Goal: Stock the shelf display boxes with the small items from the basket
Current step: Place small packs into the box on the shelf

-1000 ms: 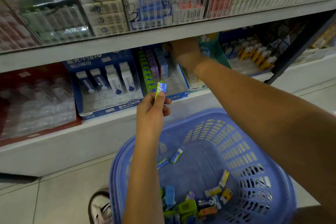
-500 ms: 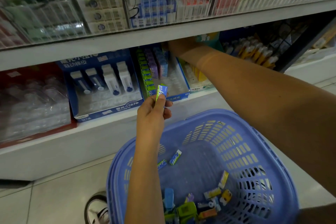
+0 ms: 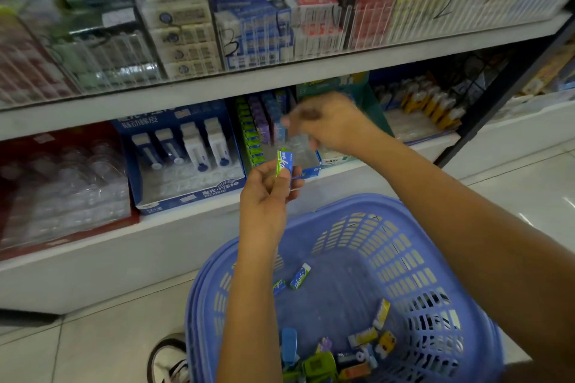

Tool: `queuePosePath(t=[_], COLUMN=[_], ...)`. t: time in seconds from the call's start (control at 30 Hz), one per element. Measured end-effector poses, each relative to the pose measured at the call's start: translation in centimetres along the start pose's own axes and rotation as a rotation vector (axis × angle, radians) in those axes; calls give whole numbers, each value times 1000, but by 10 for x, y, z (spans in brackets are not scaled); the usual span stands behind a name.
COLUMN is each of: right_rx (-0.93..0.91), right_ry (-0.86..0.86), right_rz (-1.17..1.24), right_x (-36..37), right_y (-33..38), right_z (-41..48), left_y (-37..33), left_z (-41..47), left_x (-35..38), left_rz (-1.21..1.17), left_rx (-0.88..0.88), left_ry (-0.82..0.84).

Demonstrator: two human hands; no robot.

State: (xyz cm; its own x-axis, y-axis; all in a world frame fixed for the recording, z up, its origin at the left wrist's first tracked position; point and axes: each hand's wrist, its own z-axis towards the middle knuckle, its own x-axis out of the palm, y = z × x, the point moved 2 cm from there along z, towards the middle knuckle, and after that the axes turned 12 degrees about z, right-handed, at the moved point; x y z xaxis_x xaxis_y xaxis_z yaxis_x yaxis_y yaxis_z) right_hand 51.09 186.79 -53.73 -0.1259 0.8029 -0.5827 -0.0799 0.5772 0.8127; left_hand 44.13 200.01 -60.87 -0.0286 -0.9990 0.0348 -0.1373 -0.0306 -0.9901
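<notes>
Packet [image 3: 285, 164], green-and-blue: pinched upright in left hand [image 3: 266, 196], thumb against fingers, at the 6 o'clock lip of display box [image 3: 312, 172]; I judge it staged for slotting. Right hand [image 3: 333, 123], at the packet's 1 o'clock, is blurred; I cannot tell its grip. Basket [image 3: 357, 204], 6 o'clock, holds the rest.

The low white shelf [image 3: 174, 236] runs across the middle. On it, at 9 o'clock, sits a red box [image 3: 71, 137] of clear packs. Touching it on its 3 o'clock side stands a big blue box [image 3: 186, 196]. Next comes a small blue box [image 3: 311, 172], then a tray of yellow things [image 3: 435, 109] at 2 o'clock. The top shelf [image 3: 280, 78] at 12 o'clock holds many boxes [image 3: 177, 15] behind a wire rail [image 3: 404, 19]. On the tile floor [image 3: 93, 345] at 6 o'clock sits a blue basket [image 3: 357, 205], with a shoe [image 3: 168, 361] at its 8 o'clock
</notes>
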Motion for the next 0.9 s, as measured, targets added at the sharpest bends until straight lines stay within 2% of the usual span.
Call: queuePosePath(t=[0.07,0.13,0.23,0.3,0.4,0.47,0.53,0.8,0.9], right_rx=[44,55,56,54,-9,-35,-75,-103,-48], right_ry=[215,256,115,-82,-365,-388,-370,-183,-100], right_rz=[245,318,365,352,83,-211,-362,-531,-527], right_x=[0,0,-10,-20,-29,-22,-12,4,3], right_y=[-2,-8,-16,-23,-30,-29,-27,-33,-33], right_z=[-26,-36,-33,-21,10,33,51,82,87], left_y=[-1,-3,-3,-1,4,10,13,15,16], left_z=[1,1,0,2,8,10,9,10,10], left_x=[3,7,11,13,15,17,18,15,14], left_rz=[36,72,178,422,858,1049,1157,1161,1129], left_rx=[39,71,130,191,243,250,252,277,269], left_ry=[-34,-45,-87,-105,-23,59,94,116,121])
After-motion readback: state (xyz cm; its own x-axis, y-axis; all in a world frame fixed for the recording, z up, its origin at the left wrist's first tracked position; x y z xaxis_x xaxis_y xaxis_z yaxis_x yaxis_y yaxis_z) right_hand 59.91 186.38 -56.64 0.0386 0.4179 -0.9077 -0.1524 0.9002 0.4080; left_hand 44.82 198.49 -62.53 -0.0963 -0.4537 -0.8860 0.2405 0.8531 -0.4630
